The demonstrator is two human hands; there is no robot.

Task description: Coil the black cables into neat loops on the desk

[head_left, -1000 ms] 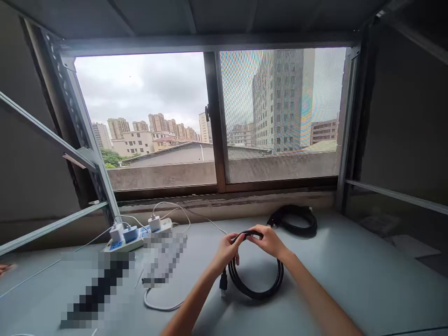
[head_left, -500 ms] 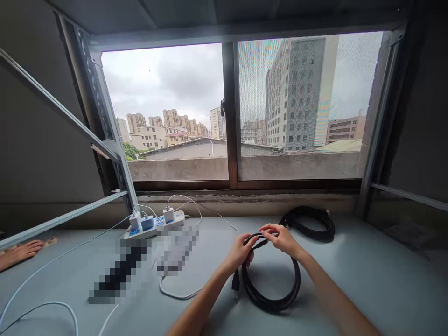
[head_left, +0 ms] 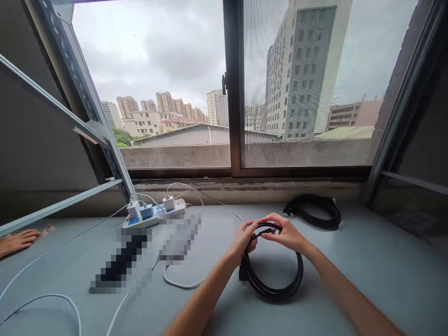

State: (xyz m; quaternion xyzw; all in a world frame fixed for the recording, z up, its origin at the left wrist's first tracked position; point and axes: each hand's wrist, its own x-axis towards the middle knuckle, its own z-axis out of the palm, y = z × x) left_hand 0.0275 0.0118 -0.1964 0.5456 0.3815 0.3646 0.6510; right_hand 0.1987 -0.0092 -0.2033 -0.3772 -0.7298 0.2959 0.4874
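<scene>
A coiled black cable [head_left: 276,295] rests on the table in front of me, its upper part raised in my hands. My left hand [head_left: 246,239] pinches the coil at its upper left. One dark plug [head_left: 242,273] hangs from the coil just below that hand. Curved around the top right of the loop is my right hand [head_left: 289,235], fingers over the strands and thumb by a short connector end [head_left: 265,232]. The fingers partly cover that end. A second black cable coil [head_left: 315,212] lies farther back on the right, apart from both hands.
A white power strip [head_left: 156,215] with chargers plugged in stands at the back left. White cords [head_left: 182,285] cross the table's left side near blurred-out items [head_left: 121,266]. Another person's hand [head_left: 19,241] rests at the far left. Metal frame posts flank the window.
My right hand has shifted from pinching above the loop to curving around its top right, thumb and fingers wider apart. The view has tilted down and moved closer.
</scene>
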